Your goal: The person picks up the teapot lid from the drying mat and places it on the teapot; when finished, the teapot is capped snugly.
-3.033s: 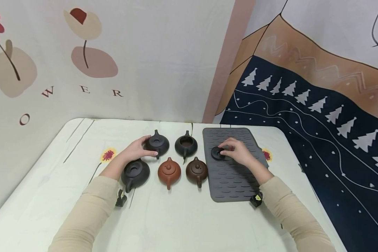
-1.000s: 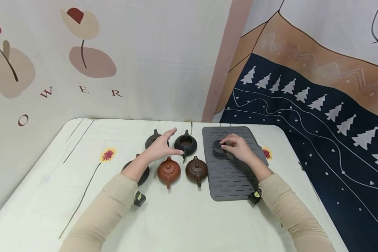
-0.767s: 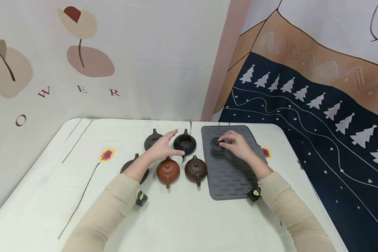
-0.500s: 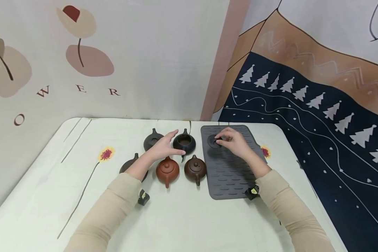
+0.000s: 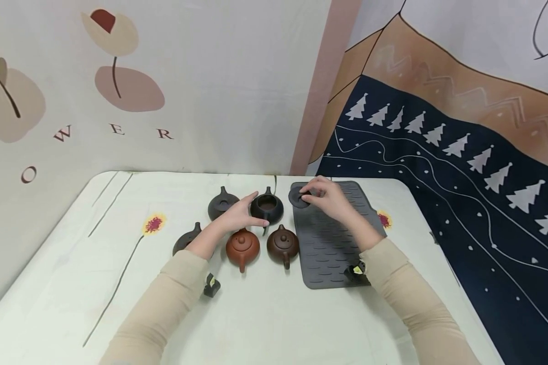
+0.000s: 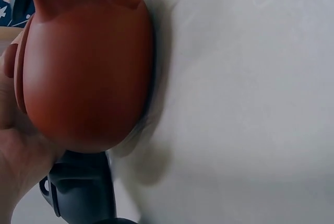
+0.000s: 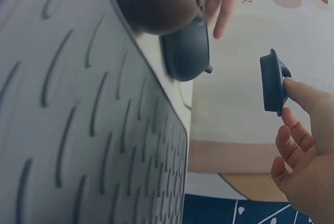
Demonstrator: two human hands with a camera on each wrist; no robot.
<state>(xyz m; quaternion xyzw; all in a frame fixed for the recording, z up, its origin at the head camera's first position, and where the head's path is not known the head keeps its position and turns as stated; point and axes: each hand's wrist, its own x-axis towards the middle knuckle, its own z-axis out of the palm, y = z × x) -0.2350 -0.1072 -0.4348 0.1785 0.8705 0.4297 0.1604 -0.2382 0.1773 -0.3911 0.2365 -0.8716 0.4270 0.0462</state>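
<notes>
My right hand (image 5: 331, 200) pinches a black teapot lid (image 5: 298, 196) by its knob, raised above the grey mat's far left corner. In the right wrist view the lid (image 7: 271, 83) is tipped on edge from that angle, clear of any teapot. My left hand (image 5: 237, 215), thumb and fingers spread, is at the left side of a lidless black teapot (image 5: 267, 208); whether it touches the pot I cannot tell. Beneath that hand sits a lidded reddish-brown teapot (image 5: 242, 248), large in the left wrist view. A dark brown lidded teapot (image 5: 283, 246) stands right of it.
Two more dark teapots stand at left: a back teapot (image 5: 221, 203) and a front teapot (image 5: 187, 238), the latter partly hidden by my left forearm. The grey ridged mat (image 5: 333, 253) lies on the right of the white-covered table (image 5: 265, 324). A patterned cloth (image 5: 228, 101) hangs behind.
My left hand has gone from the back-left teapot to the lidless black one, then stayed there. The right hand has lifted the lid and carried it left and away from me.
</notes>
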